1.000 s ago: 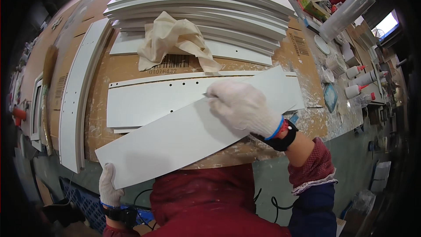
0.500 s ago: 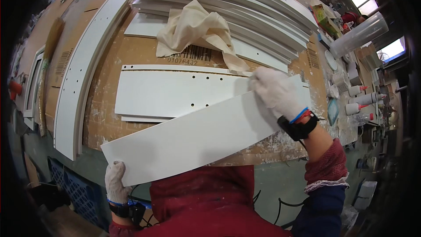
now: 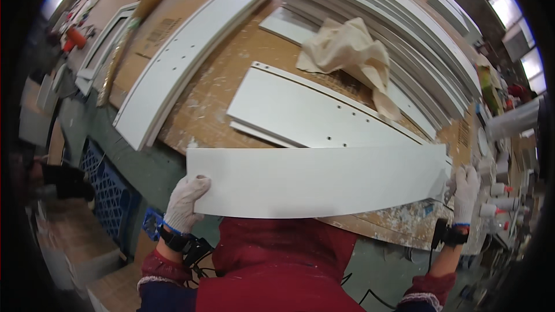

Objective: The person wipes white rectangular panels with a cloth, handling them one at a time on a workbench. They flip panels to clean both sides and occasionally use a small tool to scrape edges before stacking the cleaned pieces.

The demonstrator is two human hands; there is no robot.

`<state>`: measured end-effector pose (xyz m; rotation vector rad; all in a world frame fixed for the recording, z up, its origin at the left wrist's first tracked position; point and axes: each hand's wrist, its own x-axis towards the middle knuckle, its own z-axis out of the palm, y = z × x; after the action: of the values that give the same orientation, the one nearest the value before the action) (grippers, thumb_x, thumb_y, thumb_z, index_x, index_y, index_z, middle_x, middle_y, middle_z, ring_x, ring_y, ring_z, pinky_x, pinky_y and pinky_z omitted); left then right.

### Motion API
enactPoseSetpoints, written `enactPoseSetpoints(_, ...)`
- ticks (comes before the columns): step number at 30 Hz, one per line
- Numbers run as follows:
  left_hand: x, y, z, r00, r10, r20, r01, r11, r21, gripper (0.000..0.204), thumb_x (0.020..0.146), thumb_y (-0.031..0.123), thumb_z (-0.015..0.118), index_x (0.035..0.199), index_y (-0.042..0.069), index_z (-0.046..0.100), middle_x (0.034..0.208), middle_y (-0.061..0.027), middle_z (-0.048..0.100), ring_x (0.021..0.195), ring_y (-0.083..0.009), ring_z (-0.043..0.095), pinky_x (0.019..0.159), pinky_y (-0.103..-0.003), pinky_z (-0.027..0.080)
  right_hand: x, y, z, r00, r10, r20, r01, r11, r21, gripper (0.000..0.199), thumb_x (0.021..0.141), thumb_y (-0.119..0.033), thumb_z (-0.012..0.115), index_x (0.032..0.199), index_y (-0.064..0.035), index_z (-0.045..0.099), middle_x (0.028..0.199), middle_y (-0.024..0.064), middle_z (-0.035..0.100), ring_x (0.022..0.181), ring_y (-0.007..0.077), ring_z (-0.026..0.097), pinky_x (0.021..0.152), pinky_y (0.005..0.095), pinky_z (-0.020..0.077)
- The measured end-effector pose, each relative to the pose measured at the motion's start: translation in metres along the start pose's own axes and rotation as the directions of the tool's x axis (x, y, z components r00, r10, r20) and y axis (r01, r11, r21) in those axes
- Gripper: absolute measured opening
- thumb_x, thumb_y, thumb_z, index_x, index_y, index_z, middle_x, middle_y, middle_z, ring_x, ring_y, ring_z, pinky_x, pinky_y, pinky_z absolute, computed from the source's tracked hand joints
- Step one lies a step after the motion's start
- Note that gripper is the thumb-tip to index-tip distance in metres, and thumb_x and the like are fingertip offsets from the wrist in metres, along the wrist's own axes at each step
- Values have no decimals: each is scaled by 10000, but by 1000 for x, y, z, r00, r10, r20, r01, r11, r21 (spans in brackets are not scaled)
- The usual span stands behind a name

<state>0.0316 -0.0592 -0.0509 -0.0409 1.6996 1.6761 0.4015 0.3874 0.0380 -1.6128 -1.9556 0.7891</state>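
Right hand (image 3: 466, 188) slid out to panel's far end; now both gloves pinch the white panel (image 3: 318, 180), left hand (image 3: 186, 203) too, above bench edge. Mid-lift; next needs level carry.

i count two gloved hands, left (image 3: 185, 203) and right (image 3: 466, 188), on one white panel (image 3: 318, 180). one drilled panel (image 3: 315, 114) lies flat on the counter (image 3: 222, 101), with one crumpled cloth (image 3: 347, 52), one stack of panels (image 3: 393, 29) too many to count, and one blue crate (image 3: 107, 188) below.
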Motion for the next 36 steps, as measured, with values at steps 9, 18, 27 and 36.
enactPoseSetpoints(9,-34,37,17,995,95,-29,-94,995,39,245,778,114,668,982,-17,631,866,-26,626,754,-127,620,657,-266,512,-65,-37,27,990,-72,-120,116,902,415,334,960,-174,569,1242,-20,478,660,-12,465,460,37,383,369,191,296)
enactPoseSetpoints(18,-32,45,-12,896,310,318,-362,925,115,391,604,-49,800,983,-41,701,877,-100,717,807,-155,661,710,-286,542,-109,-68,14,984,-125,126,48,872,488,474,962,-252,585,1353,-39,421,659,6,488,442,41,377,338,183,264)
enactPoseSetpoints(27,-46,73,5,362,788,498,-916,399,34,278,816,93,724,1081,35,667,1326,-254,505,1249,-358,506,1013,-446,435,-143,-53,2,989,-70,-130,127,852,508,389,998,-330,519,1240,-28,485,784,34,582,437,35,401,352,173,314)
enactPoseSetpoints(36,-20,44,15,827,532,181,-254,641,-724,495,936,84,560,1398,-10,413,1463,-193,393,1345,-287,399,1110,-404,353,-153,-88,28,612,-456,-646,770,532,353,385,909,-366,656,1052,-40,510,819,75,570,626,158,487,554,287,440)
